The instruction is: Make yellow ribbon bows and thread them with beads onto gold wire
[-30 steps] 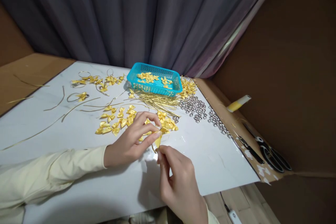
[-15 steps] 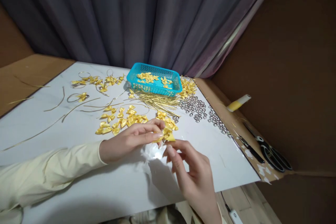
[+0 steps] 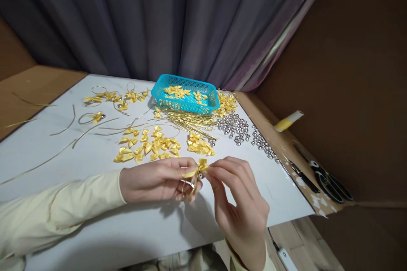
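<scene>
A yellow ribbon bow (image 3: 201, 165) is held above the near part of the white tabletop, pinched from both sides. My left hand (image 3: 162, 178) grips its left tail, fingers closed. On its right edge are the closed fingertips of my right hand (image 3: 238, 194). Just under the bow's middle shows a small silver bell-like piece (image 3: 200, 175). A looped gold cord (image 3: 187, 186) hangs below, against my left fingers. Behind my hands lie several loose yellow bows (image 3: 155, 144) and a smaller pile of yellow bows (image 3: 200, 144).
A blue plastic basket (image 3: 187, 105) with yellow bows stands at the back. Gold cords (image 3: 190, 122) lie before it, silver pieces (image 3: 233, 127) to the right. Finished-looking bows with loops (image 3: 122, 103) are at back left. Scissors (image 3: 329, 182) and a slim black-handled tool (image 3: 303, 175) lie right.
The bow has turned more upright, and its gold loop now shows below. My right hand has risen from under the bow to its right edge.
</scene>
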The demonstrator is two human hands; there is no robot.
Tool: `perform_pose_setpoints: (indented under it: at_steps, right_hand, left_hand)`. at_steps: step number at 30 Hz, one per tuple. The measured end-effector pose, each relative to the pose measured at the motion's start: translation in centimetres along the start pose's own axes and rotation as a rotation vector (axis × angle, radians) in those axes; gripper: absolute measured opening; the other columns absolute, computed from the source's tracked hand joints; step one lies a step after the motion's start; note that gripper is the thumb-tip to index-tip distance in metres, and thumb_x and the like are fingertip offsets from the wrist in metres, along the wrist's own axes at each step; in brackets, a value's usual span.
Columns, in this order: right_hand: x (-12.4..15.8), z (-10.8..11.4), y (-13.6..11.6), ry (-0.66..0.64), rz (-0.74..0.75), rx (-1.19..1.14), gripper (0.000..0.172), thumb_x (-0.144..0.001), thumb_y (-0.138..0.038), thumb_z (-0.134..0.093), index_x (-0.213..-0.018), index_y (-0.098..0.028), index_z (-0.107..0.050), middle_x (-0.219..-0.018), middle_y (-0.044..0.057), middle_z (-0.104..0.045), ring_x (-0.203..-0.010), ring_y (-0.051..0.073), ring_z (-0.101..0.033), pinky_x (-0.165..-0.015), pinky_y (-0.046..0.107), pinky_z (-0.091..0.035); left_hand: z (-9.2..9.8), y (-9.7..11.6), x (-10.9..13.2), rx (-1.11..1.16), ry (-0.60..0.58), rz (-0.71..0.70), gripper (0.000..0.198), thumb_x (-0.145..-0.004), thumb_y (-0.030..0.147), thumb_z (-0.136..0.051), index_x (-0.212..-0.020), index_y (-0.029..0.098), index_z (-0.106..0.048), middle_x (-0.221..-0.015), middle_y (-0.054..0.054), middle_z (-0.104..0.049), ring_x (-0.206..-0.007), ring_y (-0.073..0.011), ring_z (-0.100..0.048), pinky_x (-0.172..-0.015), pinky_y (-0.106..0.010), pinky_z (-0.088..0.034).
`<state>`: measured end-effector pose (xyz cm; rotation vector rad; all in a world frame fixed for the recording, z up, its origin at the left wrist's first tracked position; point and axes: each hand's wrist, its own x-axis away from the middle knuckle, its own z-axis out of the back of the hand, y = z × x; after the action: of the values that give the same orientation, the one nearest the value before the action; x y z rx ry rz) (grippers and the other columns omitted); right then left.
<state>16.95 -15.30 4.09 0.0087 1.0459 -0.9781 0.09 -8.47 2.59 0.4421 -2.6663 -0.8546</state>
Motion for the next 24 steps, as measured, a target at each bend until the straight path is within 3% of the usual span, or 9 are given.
perform_pose_setpoints:
  at_steps: [4,12,18,24]
  right_hand:
    - [0.1,0.0,0.0,0.010,0.028,-0.015,0.033,-0.077,0.008,-0.048,-0.096,-0.018,-0.057,-0.085,0.008,-0.063,-0.081,0.019,-0.056,-0.072,0.037,-0.049]
    - [-0.1,0.5,-0.2,-0.027,0.031,-0.032,0.031,-0.076,0.006,-0.052,-0.095,-0.017,-0.058,-0.085,0.008,-0.062,-0.080,0.020,-0.055,-0.070,0.037,-0.048]
    - [-0.5,0.5,-0.8,-0.037,-0.024,-0.027,0.021,-0.077,0.001,-0.057,-0.089,-0.016,-0.057,-0.083,0.007,-0.062,-0.080,0.018,-0.055,-0.072,0.036,-0.048]
    - [-0.7,0.2,-0.7,-0.051,-0.043,-0.001,0.021,-0.079,0.000,-0.057,-0.090,-0.017,-0.056,-0.085,0.007,-0.062,-0.083,0.019,-0.054,-0.074,0.036,-0.047]
  left_hand:
    - [-0.5,0.1,0.1,0.081,-0.064,0.018,0.015,-0.085,0.020,-0.060,-0.076,0.015,-0.049,-0.055,0.002,-0.050,-0.047,-0.0079,-0.041,-0.052,-0.020,-0.031]
    - [-1.0,0.3,0.4,0.088,0.022,0.039,0.013,-0.081,0.004,-0.051,-0.073,0.013,-0.049,-0.046,0.008,-0.031,-0.042,-0.0053,-0.017,-0.045,-0.016,-0.020]
    - [-1.6,0.6,0.4,-0.039,0.132,-0.013,0.017,-0.081,0.014,-0.059,-0.072,0.015,-0.044,-0.049,0.008,-0.030,-0.045,-0.0061,-0.016,-0.046,-0.018,-0.016]
    - [-2.6,0.7,0.8,-0.450,0.228,-0.138,0.025,-0.090,0.036,-0.052,-0.075,0.016,-0.048,-0.057,0.007,-0.031,-0.051,-0.0086,-0.019,-0.051,-0.020,-0.022]
